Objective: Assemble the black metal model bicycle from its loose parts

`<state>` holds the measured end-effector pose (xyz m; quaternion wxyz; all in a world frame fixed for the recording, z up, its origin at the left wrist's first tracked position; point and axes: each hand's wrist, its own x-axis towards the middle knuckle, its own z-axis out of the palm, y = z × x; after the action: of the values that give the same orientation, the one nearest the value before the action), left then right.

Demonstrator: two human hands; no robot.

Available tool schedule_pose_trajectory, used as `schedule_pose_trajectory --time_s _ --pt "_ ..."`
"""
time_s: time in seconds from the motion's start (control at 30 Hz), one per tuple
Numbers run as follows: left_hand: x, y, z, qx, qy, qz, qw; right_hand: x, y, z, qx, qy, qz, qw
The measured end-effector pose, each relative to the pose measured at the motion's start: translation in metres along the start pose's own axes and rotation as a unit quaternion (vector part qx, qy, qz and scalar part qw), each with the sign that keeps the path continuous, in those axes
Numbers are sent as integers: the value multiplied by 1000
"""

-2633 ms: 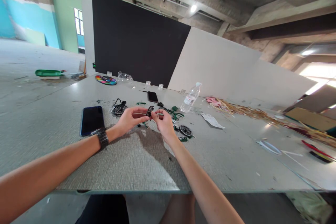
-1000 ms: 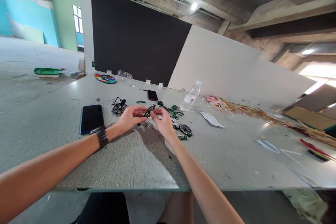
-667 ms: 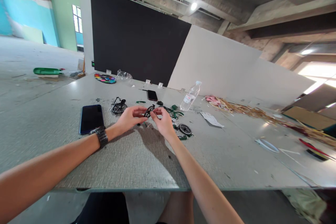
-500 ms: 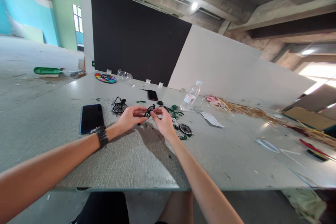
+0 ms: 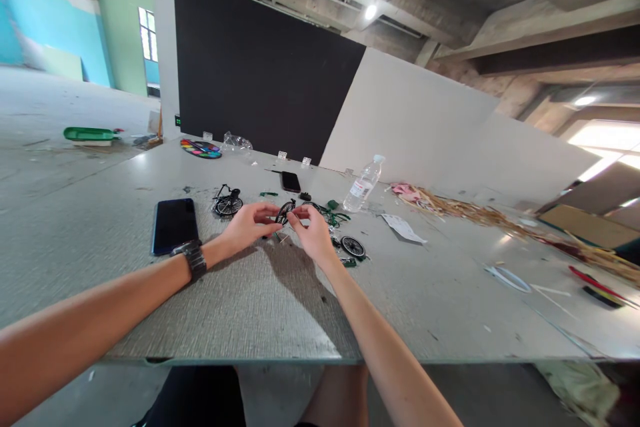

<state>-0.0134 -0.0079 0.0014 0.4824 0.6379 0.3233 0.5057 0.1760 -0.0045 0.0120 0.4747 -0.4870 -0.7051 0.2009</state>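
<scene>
Between my two hands is a small black spoked wheel (image 5: 283, 212) of a model bicycle, held just above the table. My left hand (image 5: 253, 220) pinches it from the left, thumb and fingers closed at its edge. My right hand (image 5: 311, 227) grips it from the right with thumb and fingertips, which cover part of it. To the left lies a black model bicycle part with a wheel (image 5: 229, 204). Right of my right hand are a loose wheel (image 5: 353, 246), green frame pieces (image 5: 335, 215) and small dark green parts (image 5: 347, 262).
A large phone (image 5: 175, 225) lies left, a smaller phone (image 5: 290, 181) beyond my hands. A water bottle (image 5: 365, 183) stands behind the parts, beside a paper sheet (image 5: 404, 228). Farther back are a paint palette (image 5: 201, 149) and clear plastic (image 5: 237, 143). Straw-like strips (image 5: 460, 205) lie right.
Almost nothing differs. Both hands stay closed around the wheel in the same place, with at most a tiny shift of the fingers.
</scene>
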Motion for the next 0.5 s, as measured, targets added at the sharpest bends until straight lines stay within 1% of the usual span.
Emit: schedule_pose_trajectory --time_s 0.2,0.5 --pt "1 -2 0 4 4 2 1000 0 -1 -1 -6 -3 -2 1000" --pt "0 0 0 0 -7 -2 1000 0 -3 -2 -14 -18 0 1000"
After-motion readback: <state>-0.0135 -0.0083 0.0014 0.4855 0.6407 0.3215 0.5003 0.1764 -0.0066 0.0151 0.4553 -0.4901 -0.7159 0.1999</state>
